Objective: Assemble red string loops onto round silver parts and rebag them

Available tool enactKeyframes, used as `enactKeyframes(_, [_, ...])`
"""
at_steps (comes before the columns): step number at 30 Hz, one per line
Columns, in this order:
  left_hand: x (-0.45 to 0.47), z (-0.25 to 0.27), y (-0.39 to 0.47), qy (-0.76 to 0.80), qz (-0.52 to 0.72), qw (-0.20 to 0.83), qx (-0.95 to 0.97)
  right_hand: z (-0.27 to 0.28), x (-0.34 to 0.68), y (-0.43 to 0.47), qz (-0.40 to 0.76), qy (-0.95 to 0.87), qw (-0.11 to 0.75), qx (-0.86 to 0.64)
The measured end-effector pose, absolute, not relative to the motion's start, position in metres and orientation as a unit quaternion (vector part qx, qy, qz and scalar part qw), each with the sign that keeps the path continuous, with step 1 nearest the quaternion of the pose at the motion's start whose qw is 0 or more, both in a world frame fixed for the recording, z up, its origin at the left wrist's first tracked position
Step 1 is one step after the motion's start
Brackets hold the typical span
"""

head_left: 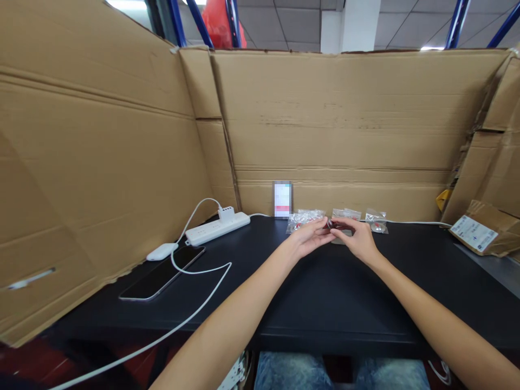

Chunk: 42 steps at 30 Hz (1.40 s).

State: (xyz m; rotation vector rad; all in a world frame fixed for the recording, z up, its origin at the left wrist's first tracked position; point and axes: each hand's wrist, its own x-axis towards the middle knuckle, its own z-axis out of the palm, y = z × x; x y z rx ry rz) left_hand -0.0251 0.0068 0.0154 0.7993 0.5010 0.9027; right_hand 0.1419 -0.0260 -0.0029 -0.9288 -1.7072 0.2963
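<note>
Over the far part of the black table, my left hand (311,236) and my right hand (359,239) meet at the fingertips. Between them is a small dark, shiny, roundish thing (330,223), mostly covered by fingers, so its kind is unclear. Both hands are closed on it, the right in a pinch, the left with longer, straighter fingers. Behind my left hand lie clear plastic bags (303,216) with small red and silvery bits. Another clear bag (347,213) sits behind my right hand. Farther right is a bag (377,223) holding a round, pale item.
A lit phone (283,199) leans against the cardboard back wall (333,119). On the left are a white power strip (217,228), a white adapter (162,252), a dark phone (162,275) and a loose cable (203,303). A labelled brown package (485,227) stands at right.
</note>
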Motion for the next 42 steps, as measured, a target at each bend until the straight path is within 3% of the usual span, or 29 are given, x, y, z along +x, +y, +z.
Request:
enactKeyframes(11, [-0.028, 0.022, 0.01, 0.243, 0.429, 0.799, 0.346, 0.0, 0.141, -0.019, 0.214, -0.668, 0.6, -0.385])
enactKeyframes(21, [-0.026, 0.021, 0.008, 0.261, 0.434, 0.739, 0.444, 0.0, 0.144, -0.017, 0.292, -0.662, 0.57, -0.391])
enactKeyframes(42, [-0.029, 0.021, 0.011, 0.267, 0.401, 0.746, 0.461, -0.004, 0.143, -0.017, 0.09, -0.747, 0.503, -0.425])
